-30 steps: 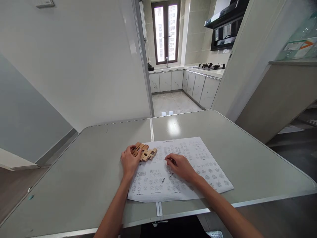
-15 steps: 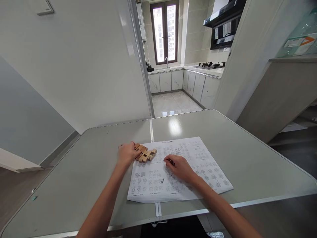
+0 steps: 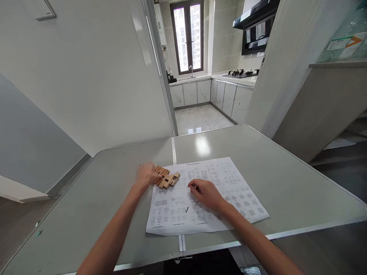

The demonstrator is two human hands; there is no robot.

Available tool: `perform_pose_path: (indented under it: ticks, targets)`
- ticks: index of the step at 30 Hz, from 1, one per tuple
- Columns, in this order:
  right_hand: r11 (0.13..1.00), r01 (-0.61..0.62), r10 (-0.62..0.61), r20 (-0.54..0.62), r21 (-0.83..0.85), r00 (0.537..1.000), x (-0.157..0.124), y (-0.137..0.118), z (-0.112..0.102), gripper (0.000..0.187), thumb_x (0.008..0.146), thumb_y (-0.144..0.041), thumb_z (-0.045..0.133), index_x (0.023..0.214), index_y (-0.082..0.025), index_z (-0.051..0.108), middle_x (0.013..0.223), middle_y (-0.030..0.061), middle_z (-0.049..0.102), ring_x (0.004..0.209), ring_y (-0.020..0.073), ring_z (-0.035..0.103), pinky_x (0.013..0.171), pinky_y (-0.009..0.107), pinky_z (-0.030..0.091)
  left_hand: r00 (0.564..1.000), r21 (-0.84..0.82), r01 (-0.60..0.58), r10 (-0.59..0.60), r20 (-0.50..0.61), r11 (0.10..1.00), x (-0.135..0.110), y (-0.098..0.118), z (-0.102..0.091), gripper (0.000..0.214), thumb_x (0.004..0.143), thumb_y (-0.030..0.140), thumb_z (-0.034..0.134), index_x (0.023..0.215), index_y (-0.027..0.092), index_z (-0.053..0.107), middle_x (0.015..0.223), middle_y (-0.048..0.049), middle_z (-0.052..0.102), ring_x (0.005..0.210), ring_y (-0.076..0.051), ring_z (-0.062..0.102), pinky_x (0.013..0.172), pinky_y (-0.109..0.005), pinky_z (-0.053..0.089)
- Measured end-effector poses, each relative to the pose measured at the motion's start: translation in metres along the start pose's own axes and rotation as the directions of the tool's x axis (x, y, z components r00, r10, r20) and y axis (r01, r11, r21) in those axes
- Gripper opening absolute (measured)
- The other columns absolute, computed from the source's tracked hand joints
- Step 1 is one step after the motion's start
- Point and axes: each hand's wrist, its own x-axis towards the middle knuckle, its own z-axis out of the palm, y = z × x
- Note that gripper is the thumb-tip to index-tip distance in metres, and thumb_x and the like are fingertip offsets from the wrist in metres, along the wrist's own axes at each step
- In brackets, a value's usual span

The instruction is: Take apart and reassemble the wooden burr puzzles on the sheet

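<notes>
- From my remote seat, step in hand reads as handling the wooden blocks [image 3: 166, 181] with the left hand [image 3: 145, 173]; best done, I judge, with light fingertip contact, so neighbouring pieces don't skew.
- I'd steady the cluster from its left side and move one piece at a time; pressing down hard could drag the printed sheet [image 3: 168, 230] along.
- Blocks lie close together at the sheet's far left corner; their edges are stepped rather than flush, so I'd square each piece gently.
- Left fingers bent against the cluster's left end, thumb on its near side, touching; whether they truly grip a block, I cannot tell.
- Right hand [image 3: 207, 192] rests over the sheet's middle, fingers curled inward; a dark patch shows among them; held object or shadow, I cannot tell; blocks sit to its left, near but apart.
</notes>
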Motion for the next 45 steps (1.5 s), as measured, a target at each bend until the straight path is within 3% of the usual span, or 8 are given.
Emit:
perform_pose_path:
  ticks: [9, 13, 18, 27, 35, 45]
  targets:
    - [1.0, 0.004, -0.004, -0.001, -0.003, 1.0, 0.001, 0.0, -0.001, 0.019, 0.102, -0.022, 0.053, 0.1, -0.024, 0.072, 0.095, 0.0039, 0.079, 0.081, 0.0205, 0.071, 0.072, 0.033, 0.05, 1.0, -0.035, -0.005, 0.006, 0.019, 0.999, 0.002, -0.008, -0.003, 0.036, 0.065, 0.051, 0.081, 0.081, 0.023, 0.065, 0.071, -0.0043, 0.073, 0.087, -0.031, 0.071, 0.098, -0.044, 0.044]
    - [1.0, 0.005, -0.005, 0.0, -0.005, 1.0, 0.0, 0.0, -0.002, 0.02, 0.103, -0.021, 0.052, 0.1, -0.024, 0.071, 0.093, 0.0034, 0.079, 0.08, 0.0204, 0.071, 0.073, 0.032, 0.05, 1.0, -0.073, 0.001, -0.001, 0.008, 0.997, 0.002, -0.012, -0.005, 0.036, 0.069, 0.045, 0.078, 0.096, 0.023, 0.069, 0.081, -0.0034, 0.078, 0.094, -0.031, 0.072, 0.091, -0.038, 0.047]
    - [1.0, 0.002, -0.002, -0.005, -0.011, 1.0, 0.0, -0.001, -0.002, 0.019, 0.101, -0.019, 0.053, 0.099, -0.024, 0.071, 0.095, 0.0034, 0.079, 0.081, 0.0204, 0.071, 0.072, 0.032, 0.049, 0.999, -0.081, -0.009, 0.012, 0.031, 0.997, 0.001, -0.011, -0.004, 0.038, 0.068, 0.04, 0.079, 0.101, 0.024, 0.07, 0.099, -0.0043, 0.081, 0.096, -0.03, 0.073, 0.078, -0.032, 0.046]
    - [1.0, -0.002, 0.002, -0.006, -0.01, 1.0, 0.001, -0.002, -0.002, 0.019, 0.101, -0.02, 0.053, 0.1, -0.023, 0.072, 0.097, 0.0038, 0.08, 0.081, 0.0203, 0.071, 0.072, 0.032, 0.049, 0.996, -0.017, -0.024, 0.025, 0.089, 1.0, -0.001, -0.007, -0.001, 0.052, 0.075, 0.062, 0.074, 0.107, 0.021, 0.069, 0.106, -0.011, 0.08, 0.098, -0.033, 0.072, 0.074, -0.033, 0.045]
    - [1.0, 0.004, -0.004, -0.009, -0.004, 1.0, 0.0, 0.0, -0.001, 0.02, 0.103, -0.021, 0.052, 0.1, -0.023, 0.071, 0.095, 0.0031, 0.079, 0.08, 0.0199, 0.071, 0.072, 0.032, 0.05, 0.996, 0.088, -0.05, 0.044, 0.078, 0.995, -0.005, 0.005, 0.0, 0.032, 0.082, 0.036, 0.071, 0.108, 0.019, 0.067, 0.097, -0.011, 0.077, 0.097, -0.031, 0.071, 0.078, -0.033, 0.044]
    - [1.0, 0.014, -0.014, -0.007, -0.007, 1.0, 0.001, 0.001, -0.001, 0.019, 0.103, -0.02, 0.053, 0.099, -0.023, 0.071, 0.094, 0.0024, 0.079, 0.08, 0.0188, 0.071, 0.072, 0.031, 0.049, 0.995, 0.134, -0.1, 0.097, 0.028, 0.986, -0.014, 0.006, -0.003, 0.026, 0.083, 0.035, 0.07, 0.104, 0.02, 0.067, 0.088, -0.0059, 0.074, 0.095, -0.027, 0.068, 0.082, -0.032, 0.041]
